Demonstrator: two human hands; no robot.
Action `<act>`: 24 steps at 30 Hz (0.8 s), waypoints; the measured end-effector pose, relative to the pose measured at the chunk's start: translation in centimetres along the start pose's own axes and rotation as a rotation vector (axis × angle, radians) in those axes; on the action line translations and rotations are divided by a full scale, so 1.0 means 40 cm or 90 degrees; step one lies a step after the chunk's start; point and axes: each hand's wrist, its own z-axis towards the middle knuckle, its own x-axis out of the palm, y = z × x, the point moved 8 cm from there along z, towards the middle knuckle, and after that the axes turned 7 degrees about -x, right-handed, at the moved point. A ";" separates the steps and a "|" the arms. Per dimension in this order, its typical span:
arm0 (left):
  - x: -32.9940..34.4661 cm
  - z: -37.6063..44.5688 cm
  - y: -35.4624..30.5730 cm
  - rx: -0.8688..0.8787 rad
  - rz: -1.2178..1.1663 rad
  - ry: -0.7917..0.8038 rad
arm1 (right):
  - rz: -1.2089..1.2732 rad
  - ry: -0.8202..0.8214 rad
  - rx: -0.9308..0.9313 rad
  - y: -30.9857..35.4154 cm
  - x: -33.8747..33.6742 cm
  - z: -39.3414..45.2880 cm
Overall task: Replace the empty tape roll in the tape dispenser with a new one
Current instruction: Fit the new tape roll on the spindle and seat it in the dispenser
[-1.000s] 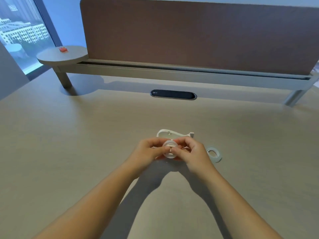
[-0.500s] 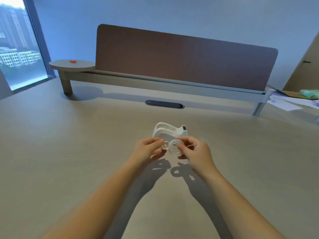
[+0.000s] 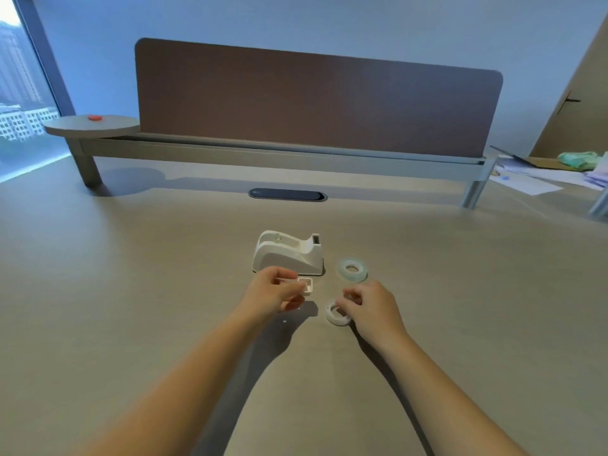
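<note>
A white tape dispenser (image 3: 289, 255) stands on the desk with its roll bay showing no roll. Just right of it lies a translucent new tape roll (image 3: 352, 269), flat on the desk. Nearer to me lies a white empty core ring (image 3: 337, 313). My left hand (image 3: 273, 294) pinches a small white spindle piece (image 3: 306, 285) just in front of the dispenser. My right hand (image 3: 373, 307) hovers with loosely curled fingers over the right edge of the empty core; whether the fingertips touch it is unclear.
A brown divider panel (image 3: 316, 100) on a grey rail spans the back of the desk. A dark cable slot (image 3: 288, 194) sits in front of it. Papers (image 3: 526, 182) lie far right. A round side shelf (image 3: 92, 126) with a red object is far left.
The hands have separated. The white core that both hands held now lies on the desk under the right hand, and the left hand keeps the spindle piece. The view tilted up.
</note>
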 end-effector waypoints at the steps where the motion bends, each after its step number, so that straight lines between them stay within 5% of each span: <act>1: 0.009 0.004 -0.001 0.001 0.003 0.002 | 0.023 -0.009 -0.020 0.011 -0.007 0.000; 6: 0.078 0.011 -0.030 0.037 0.086 0.054 | 0.164 0.012 -0.094 0.050 -0.027 -0.006; 11: 0.144 0.030 -0.064 0.069 0.149 0.067 | 0.213 -0.076 -0.062 -0.012 -0.085 -0.004; 15: 0.176 0.077 -0.107 0.215 0.466 -0.084 | 0.216 -0.147 -0.008 -0.088 -0.131 -0.003; 24: 0.275 0.156 -0.092 0.270 0.835 -0.106 | 0.230 -0.166 0.019 -0.138 -0.130 -0.001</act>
